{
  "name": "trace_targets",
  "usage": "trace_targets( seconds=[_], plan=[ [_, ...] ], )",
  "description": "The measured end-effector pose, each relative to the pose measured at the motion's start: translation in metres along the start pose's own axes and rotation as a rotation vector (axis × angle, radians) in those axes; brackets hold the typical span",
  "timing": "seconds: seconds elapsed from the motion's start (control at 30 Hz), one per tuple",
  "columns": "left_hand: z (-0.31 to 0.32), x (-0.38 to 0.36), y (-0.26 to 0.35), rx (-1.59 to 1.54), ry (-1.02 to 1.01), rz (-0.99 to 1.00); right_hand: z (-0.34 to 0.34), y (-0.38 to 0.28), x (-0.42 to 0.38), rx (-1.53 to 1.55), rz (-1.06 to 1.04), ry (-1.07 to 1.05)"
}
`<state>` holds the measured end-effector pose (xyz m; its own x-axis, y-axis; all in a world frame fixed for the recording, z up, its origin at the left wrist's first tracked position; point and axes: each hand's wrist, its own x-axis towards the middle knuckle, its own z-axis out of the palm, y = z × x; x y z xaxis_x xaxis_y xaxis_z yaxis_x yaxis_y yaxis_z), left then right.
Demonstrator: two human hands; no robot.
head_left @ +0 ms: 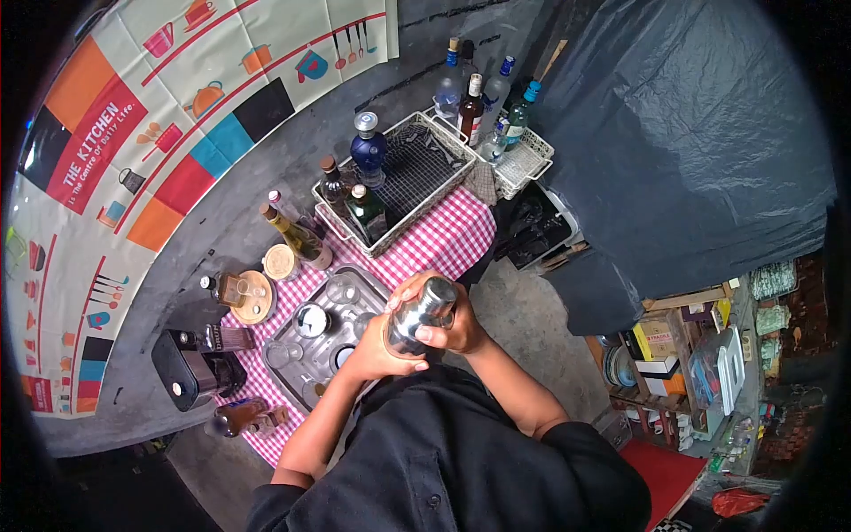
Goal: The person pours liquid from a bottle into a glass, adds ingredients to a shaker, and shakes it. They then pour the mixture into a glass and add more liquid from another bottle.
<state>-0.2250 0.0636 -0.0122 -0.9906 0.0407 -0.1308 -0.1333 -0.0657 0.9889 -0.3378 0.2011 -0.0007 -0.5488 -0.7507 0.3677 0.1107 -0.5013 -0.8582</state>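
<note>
A shiny metal cocktail shaker (420,317) is held tilted in front of my body, its narrower capped end towards the upper right. My left hand (376,355) is wrapped round the wider lower part. My right hand (462,330) grips the other side, near the cap. Just left of the hands, a grey tray (285,330) lies on the table, bearing several clear glasses and a metal cup with a pale rim (311,320). My hands partly cover the tray's right side.
A red-checked cloth (443,232) covers the table. Behind the tray stand a wire-lined basket (425,164) with bottles and an oil-like bottle (301,238). A black machine (188,368) sits at the left edge. Shelves with boxes (656,341) are at right.
</note>
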Motion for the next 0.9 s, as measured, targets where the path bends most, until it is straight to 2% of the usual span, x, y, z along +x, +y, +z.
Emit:
trace_targets(
  seconds=[0.07,0.1,0.13,0.2,0.27,0.3,0.33,0.4,0.43,0.53,0.6,0.7,0.73,0.8,0.83,0.87,0.9],
  plan=[
    [0.001,-0.001,-0.004,-0.030,-0.036,0.002,-0.001,0.005,0.000,0.349,-0.001,0.021],
    [0.008,-0.003,-0.003,-0.177,-0.082,0.021,0.001,0.000,0.000,0.478,0.039,-0.013],
    [0.012,-0.004,-0.003,-0.325,-0.127,0.044,-0.001,-0.002,0.000,0.476,0.033,-0.013],
    [0.002,-0.004,-0.012,-0.236,-0.173,0.041,-0.002,-0.003,-0.004,0.367,0.009,-0.004],
    [-0.003,-0.009,-0.008,-0.129,-0.171,-0.001,-0.006,0.002,-0.009,0.444,0.087,0.054],
    [-0.007,-0.011,-0.018,-0.033,-0.157,0.046,-0.009,0.008,-0.013,0.408,0.112,0.123],
    [-0.007,-0.017,-0.017,-0.084,-0.083,0.025,-0.015,0.017,-0.018,0.374,0.136,0.191],
    [-0.015,-0.031,-0.023,-0.051,-0.028,-0.135,-0.027,0.039,-0.028,0.331,0.121,0.300],
    [-0.020,-0.035,-0.030,0.025,0.023,-0.047,-0.037,0.053,-0.036,0.389,0.196,0.384],
    [-0.039,-0.055,-0.044,-0.022,0.077,-0.151,-0.061,0.088,-0.055,0.503,0.321,0.573],
    [-0.047,-0.064,-0.044,-0.019,0.131,-0.130,-0.074,0.104,-0.063,0.603,0.353,0.590],
    [-0.060,-0.071,-0.049,-0.011,0.219,-0.134,-0.108,0.147,-0.066,0.294,0.550,0.655],
    [-0.061,-0.071,-0.049,-0.014,0.224,-0.139,-0.107,0.143,-0.056,0.063,0.588,0.579],
    [-0.064,-0.068,-0.048,-0.003,0.253,-0.145,-0.131,0.180,-0.045,-0.385,0.696,0.471],
    [-0.064,-0.066,-0.045,0.022,0.263,-0.155,-0.131,0.179,-0.031,-0.692,0.660,0.354],
    [-0.064,-0.063,-0.045,0.024,0.269,-0.159,-0.132,0.176,-0.018,-0.785,0.722,0.282],
    [-0.063,-0.060,-0.046,0.070,0.281,-0.129,-0.130,0.171,-0.004,-0.856,0.700,0.245]
  ],
)
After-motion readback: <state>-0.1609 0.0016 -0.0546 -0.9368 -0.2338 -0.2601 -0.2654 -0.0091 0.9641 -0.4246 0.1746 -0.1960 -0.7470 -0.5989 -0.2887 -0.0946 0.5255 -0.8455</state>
